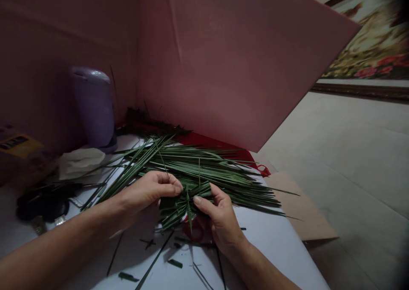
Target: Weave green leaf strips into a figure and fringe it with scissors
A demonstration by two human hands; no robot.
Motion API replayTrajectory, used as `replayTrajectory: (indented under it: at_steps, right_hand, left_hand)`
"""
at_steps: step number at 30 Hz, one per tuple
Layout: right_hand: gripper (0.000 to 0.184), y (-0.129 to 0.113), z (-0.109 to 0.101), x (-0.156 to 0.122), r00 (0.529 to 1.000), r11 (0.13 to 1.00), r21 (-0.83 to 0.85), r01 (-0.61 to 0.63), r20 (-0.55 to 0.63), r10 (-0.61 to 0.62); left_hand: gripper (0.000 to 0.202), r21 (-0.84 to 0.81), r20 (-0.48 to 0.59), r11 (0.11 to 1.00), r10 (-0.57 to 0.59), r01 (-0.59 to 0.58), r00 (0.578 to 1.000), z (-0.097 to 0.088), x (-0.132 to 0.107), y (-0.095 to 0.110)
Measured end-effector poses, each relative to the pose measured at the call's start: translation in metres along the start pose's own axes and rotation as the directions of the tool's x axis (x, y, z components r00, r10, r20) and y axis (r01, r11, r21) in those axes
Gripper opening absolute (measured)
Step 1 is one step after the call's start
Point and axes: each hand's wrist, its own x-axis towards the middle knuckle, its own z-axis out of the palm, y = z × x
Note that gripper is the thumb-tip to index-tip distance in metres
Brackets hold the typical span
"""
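A woven piece of green leaf strips (pixel 188 202) is held up between my two hands over the white tabletop. My left hand (pixel 161 192) pinches its upper left side between thumb and fingers. At its right side my right hand (pixel 220 215) grips it, thumb in front and fingers behind. Thin strips stick up and hang down from the piece. Just beyond lies a big pile of long green leaves (pixel 217 166). Red-handled scissors (pixel 194 230) lie partly hidden under the piece, and small leaf scraps (pixel 175 263) are scattered in front.
A lavender plastic container (pixel 95 109) stands at the back left, with a crumpled white tissue (pixel 81 162) before it. Dark tangled items (pixel 44 202) lie at the left. A pink panel (pixel 217 64) rises behind. The table's right edge drops to a cardboard sheet (pixel 300 205).
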Motion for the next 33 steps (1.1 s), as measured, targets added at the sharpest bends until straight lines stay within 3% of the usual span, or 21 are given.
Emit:
replayTrajectory:
  at_steps: [4,8,13,23,29,33]
  right_hand:
    - [0.022,0.001,-0.001,0.001,0.999,1.0,-0.017,-0.013,-0.03,0.013]
    - [0.021,0.0,0.001,0.001,1.0,0.999,-0.036,0.008,-0.017,-0.008]
    - [0.013,0.002,0.002,-0.001,0.999,0.997,-0.064,0.033,-0.004,-0.034]
    - [0.027,-0.007,-0.001,-0.001,0.963,0.961,-0.077,-0.267,-0.04,0.265]
    - [0.023,-0.005,-0.001,-0.001,0.974,0.972,-0.06,-0.227,-0.038,0.225]
    - [0.017,-0.003,0.0,0.0,0.989,0.976,-0.166,-0.138,-0.078,0.127]
  left_hand:
    - [0.017,0.15,-0.024,0.988,0.041,-0.037,0.999,0.001,-0.001,0.003]
    - [0.019,0.197,-0.039,0.98,0.022,-0.014,0.999,0.004,-0.004,0.006]
    - [0.017,0.269,-0.033,0.96,0.094,-0.082,0.995,0.003,-0.005,0.004]
    - [0.015,0.229,0.03,0.973,0.017,-0.023,0.999,0.008,-0.006,0.004]
    - [0.012,0.082,0.052,0.993,-0.089,0.085,0.995,0.007,-0.006,0.002]
    - [0.018,0.199,0.024,0.98,-0.028,0.023,0.999,0.004,-0.006,0.002]
